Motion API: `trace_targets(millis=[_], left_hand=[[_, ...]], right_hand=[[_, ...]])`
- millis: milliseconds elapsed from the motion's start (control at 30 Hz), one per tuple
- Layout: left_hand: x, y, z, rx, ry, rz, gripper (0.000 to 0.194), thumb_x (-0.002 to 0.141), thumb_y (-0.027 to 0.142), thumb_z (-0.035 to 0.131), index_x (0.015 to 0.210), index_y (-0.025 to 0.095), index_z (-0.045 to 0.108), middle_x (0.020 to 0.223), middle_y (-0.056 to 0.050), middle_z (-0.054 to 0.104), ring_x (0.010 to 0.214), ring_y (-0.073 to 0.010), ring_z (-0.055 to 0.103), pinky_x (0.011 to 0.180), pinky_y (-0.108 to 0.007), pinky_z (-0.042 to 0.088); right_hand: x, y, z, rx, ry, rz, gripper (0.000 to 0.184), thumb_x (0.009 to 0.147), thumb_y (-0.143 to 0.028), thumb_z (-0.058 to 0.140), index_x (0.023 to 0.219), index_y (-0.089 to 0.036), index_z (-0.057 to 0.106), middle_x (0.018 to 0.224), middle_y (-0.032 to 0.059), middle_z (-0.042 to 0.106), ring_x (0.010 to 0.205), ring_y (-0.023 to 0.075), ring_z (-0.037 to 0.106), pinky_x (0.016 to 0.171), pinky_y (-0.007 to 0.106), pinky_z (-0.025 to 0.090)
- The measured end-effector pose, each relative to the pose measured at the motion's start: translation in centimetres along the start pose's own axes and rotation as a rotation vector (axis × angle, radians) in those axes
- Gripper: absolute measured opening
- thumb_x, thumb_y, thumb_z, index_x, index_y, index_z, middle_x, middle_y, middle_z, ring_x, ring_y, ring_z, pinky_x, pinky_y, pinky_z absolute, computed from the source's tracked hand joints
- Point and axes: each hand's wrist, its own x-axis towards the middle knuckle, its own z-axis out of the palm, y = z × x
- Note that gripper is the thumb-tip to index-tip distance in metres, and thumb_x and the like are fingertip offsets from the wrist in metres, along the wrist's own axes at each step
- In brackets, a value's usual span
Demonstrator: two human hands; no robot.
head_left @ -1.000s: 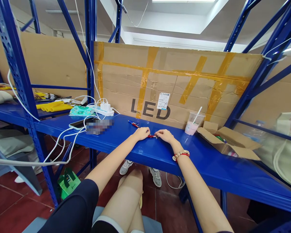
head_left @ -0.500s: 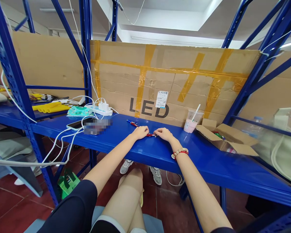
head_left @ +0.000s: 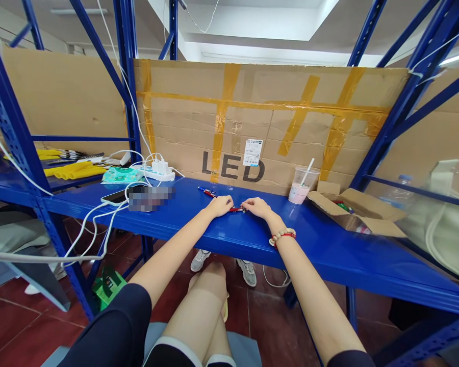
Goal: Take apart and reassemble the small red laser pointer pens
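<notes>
Low over the blue tabletop, both my hands are at one slim red pen lying crosswise between them. My left hand has its fingers closed on the pen's left end. At the silvery right end, the thumb and fingertips of my right hand are pinched together. A beaded bracelet circles the right wrist. Just beyond the left hand lie a blue pen and a red one close together, the latter partly hidden by the hand.
Right of my hands stand a pink drink cup with a straw and an opened cardboard box. On the left are a phone, white cables, a power strip and a wipes pack. A cardboard wall closes the back.
The camera view has shifted slightly. Both hands stay at the red pen, with hardly any visible change in their grip.
</notes>
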Motion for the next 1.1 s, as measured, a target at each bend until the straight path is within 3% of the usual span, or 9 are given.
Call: trace_targets(millis=[500, 767, 1100], left_hand=[[0.18, 0.01, 0.03, 0.013, 0.007, -0.01, 0.027, 0.086, 0.034, 0.041, 0.089, 0.013, 0.058, 0.089, -0.005, 0.063, 0.081, -0.0141, 0.058, 0.078, -0.035, 0.044], [0.47, -0.47, 0.33, 0.032, 0.023, 0.013, 0.023, 0.083, 0.026, 0.036, 0.086, 0.02, 0.058, 0.094, -0.001, 0.065, 0.087, -0.0151, 0.058, 0.078, -0.025, 0.044], [0.55, -0.62, 0.44, 0.032, 0.03, 0.023, 0.023, 0.083, 0.027, 0.036, 0.085, 0.02, 0.058, 0.093, -0.002, 0.065, 0.086, -0.0163, 0.058, 0.078, -0.026, 0.044]], right_hand=[[-0.49, -0.33, -0.32, -0.002, 0.012, -0.005, 0.026, 0.086, -0.034, 0.045, 0.103, -0.017, 0.055, 0.106, 0.0058, 0.056, 0.091, 0.0171, 0.055, 0.079, 0.038, 0.045], [-0.62, -0.38, -0.44, 0.009, 0.011, -0.001, 0.026, 0.086, -0.033, 0.045, 0.103, -0.016, 0.055, 0.105, 0.0057, 0.056, 0.091, 0.0171, 0.055, 0.079, 0.038, 0.045], [-0.66, -0.41, -0.45, 0.018, 0.007, -0.001, 0.026, 0.086, -0.033, 0.046, 0.103, -0.016, 0.055, 0.105, 0.0057, 0.057, 0.09, 0.017, 0.055, 0.079, 0.038, 0.045]])
